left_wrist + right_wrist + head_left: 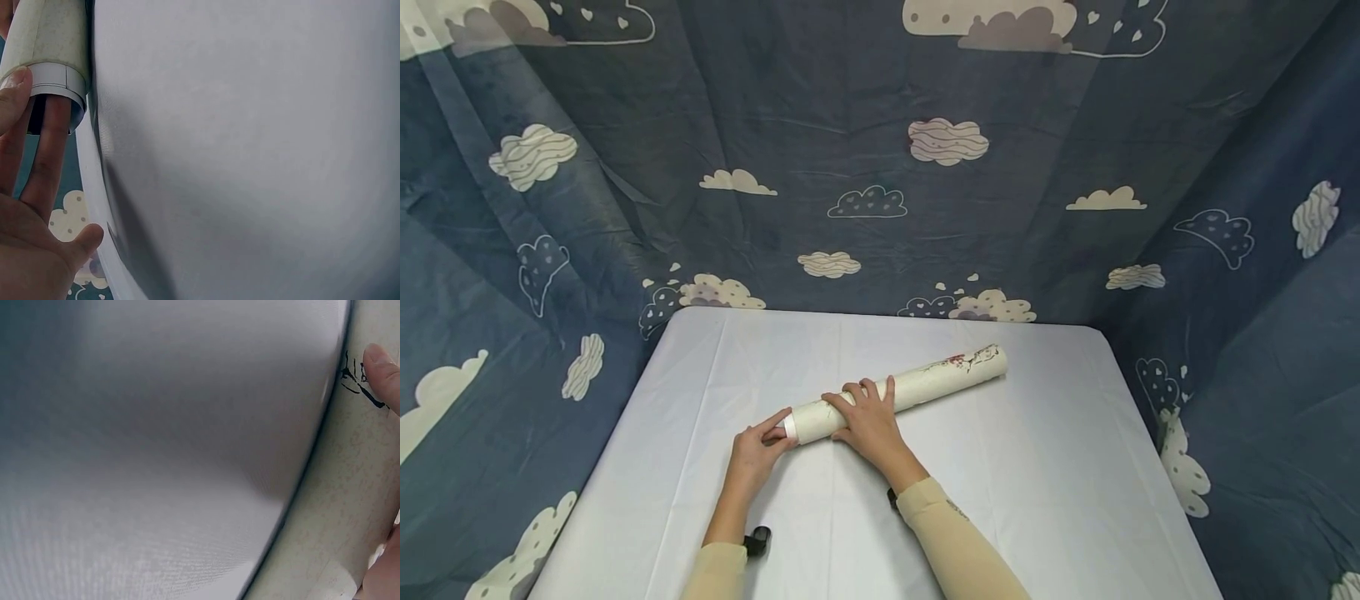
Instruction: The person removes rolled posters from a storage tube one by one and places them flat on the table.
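White-covered tabletop (1075, 500) sat beneath the patterned cream roll (940, 382). Right hand (872, 425) gripped the roll from above, near its left end, likely to steady it. Left hand (756, 454) pinched the white inner sleeve (53, 78) at that end, thumb outside, fingers inside, apparently for firm hold.

A dark blue, wrinkly cloth (1000, 250) hangs behind and on both sides of a flat white table with round far corners (1060, 467). Printed on the cloth are puffy cream clouds with wavy lines (948, 142), dotted blue clouds with thin white edges (867, 202) and, near the top, little white hearts (1093, 17).
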`<move>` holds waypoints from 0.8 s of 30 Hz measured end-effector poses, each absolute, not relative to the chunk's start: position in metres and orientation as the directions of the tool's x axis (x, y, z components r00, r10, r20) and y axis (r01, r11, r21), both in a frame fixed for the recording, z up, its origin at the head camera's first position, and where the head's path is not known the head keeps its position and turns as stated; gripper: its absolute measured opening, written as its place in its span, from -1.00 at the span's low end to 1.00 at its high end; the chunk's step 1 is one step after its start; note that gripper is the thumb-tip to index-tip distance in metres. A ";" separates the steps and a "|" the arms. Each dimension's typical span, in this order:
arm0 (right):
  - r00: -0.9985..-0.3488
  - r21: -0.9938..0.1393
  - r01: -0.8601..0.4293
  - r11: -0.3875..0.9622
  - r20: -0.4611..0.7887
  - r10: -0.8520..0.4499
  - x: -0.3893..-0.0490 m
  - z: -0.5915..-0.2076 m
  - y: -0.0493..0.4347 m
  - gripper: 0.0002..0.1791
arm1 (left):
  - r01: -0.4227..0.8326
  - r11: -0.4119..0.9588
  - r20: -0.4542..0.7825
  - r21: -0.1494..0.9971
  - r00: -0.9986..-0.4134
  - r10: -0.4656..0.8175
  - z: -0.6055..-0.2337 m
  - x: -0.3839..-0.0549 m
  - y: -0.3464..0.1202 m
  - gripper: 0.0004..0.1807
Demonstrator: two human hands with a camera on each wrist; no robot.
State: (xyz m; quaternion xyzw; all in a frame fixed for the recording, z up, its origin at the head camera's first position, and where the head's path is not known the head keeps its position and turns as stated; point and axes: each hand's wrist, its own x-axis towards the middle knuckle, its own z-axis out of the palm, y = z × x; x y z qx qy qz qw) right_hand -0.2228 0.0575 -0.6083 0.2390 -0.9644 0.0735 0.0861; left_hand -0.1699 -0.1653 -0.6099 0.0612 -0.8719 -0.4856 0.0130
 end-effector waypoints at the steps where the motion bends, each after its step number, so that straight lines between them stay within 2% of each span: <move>1: -0.871 -0.100 -0.474 0.875 0.200 -0.449 -0.223 -0.609 0.058 -0.19 | -0.095 0.522 -0.037 0.848 -0.992 -0.121 -0.610 -0.170 -0.165 -0.38; 10: -0.873 -0.090 -0.470 0.878 0.195 -0.448 -0.223 -0.607 0.059 -0.20 | -0.070 0.525 -0.011 0.848 -0.993 -0.115 -0.613 -0.169 -0.164 -0.38; 24: -0.880 -0.104 -0.461 0.881 0.178 -0.440 -0.224 -0.604 0.063 -0.19 | -0.101 0.494 -0.054 0.864 -0.993 -0.109 -0.609 -0.168 -0.167 -0.35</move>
